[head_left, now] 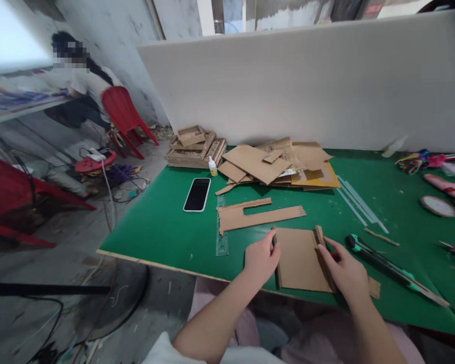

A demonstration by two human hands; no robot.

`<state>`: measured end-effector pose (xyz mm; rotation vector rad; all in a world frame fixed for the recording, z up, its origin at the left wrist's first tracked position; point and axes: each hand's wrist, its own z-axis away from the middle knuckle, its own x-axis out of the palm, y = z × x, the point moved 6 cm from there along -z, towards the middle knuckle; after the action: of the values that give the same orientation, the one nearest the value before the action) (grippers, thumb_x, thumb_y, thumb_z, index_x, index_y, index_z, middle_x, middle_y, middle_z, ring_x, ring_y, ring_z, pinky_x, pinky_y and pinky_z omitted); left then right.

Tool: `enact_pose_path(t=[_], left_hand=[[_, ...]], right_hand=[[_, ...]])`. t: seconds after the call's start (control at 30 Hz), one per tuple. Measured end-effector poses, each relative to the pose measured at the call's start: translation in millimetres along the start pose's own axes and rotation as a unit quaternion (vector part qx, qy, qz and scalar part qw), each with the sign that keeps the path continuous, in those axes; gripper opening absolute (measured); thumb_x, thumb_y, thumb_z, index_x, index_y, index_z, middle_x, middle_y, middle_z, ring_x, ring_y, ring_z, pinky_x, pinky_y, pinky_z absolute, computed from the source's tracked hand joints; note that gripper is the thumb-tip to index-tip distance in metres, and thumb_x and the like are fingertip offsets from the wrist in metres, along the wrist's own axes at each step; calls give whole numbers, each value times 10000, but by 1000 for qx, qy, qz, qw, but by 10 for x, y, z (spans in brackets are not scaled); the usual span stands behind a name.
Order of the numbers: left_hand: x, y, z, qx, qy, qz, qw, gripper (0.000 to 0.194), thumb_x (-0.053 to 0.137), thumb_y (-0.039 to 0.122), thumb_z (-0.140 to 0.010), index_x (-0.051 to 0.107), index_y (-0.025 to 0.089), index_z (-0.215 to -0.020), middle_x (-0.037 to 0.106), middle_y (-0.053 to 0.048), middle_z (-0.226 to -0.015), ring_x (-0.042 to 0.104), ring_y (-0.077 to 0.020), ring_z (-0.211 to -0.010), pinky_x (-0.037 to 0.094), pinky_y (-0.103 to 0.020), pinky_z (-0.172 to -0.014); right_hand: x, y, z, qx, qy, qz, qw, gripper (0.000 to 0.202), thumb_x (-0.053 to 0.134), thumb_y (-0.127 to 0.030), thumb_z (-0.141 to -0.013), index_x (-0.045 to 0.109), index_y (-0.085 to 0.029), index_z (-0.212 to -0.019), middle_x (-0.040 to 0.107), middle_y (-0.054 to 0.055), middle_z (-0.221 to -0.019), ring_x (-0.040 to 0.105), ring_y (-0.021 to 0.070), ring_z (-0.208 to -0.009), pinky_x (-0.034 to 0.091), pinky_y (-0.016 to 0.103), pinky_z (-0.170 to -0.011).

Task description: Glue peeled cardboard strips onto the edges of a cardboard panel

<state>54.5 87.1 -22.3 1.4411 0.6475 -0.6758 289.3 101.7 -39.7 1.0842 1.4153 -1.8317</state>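
Note:
A square cardboard panel [298,260] lies at the table's front edge, with narrow raised strips along its left and right sides. My left hand [262,257] pinches the left strip near its upper end. On the right, my right hand [343,265] grips the right strip [319,235] between thumb and fingers. Behind the panel is a notched cardboard offcut [258,218], partly over a clear ruler [222,245]. A green and black utility knife [387,265] lies to the right of my right hand. A small cardboard scrap [374,287] shows beside my right wrist.
On the green table [147,217] are a phone [197,194], a glue bottle [213,167], stacked cardboard frames [195,149], a cardboard pile [261,162], clear strips [358,199] and a round white object [439,206]. A person [87,81] sits far left by a red chair [121,111].

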Motion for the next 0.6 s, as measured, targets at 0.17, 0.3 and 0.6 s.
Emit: enact_pose_path(t=[0.17, 0.3, 0.6], left_hand=[[20, -8, 5, 18, -6, 0, 1000, 384, 394, 318, -825, 422, 336, -1207, 594, 64, -656, 532, -137, -572, 296, -241, -507], [0, -8, 9, 17, -16, 9, 1000, 367, 387, 312, -830, 430, 328, -1194, 582, 65, -649, 517, -130, -569, 301, -239, -509], [-91, -76, 17, -3, -36, 77, 996, 374, 369, 292, -843, 442, 266, -1209, 530, 36, -624, 490, -118, -565, 304, -230, -523]], right_hand=[[23, 29, -28, 22, 3, 9, 1000, 554, 404, -672, -705, 568, -305, -1085, 631, -20, -700, 591, 184, -616, 394, 266, -515], [35, 31, -7, 25, 9, 8, 1000, 535, 421, -670, -697, 605, -292, -1028, 651, -6, -706, 596, 197, -617, 399, 273, -514], [66, -102, 59, 8, 31, -33, 999, 524, 436, -644, -706, 648, -251, -981, 667, 19, -703, 610, 202, -612, 426, 278, -523]])
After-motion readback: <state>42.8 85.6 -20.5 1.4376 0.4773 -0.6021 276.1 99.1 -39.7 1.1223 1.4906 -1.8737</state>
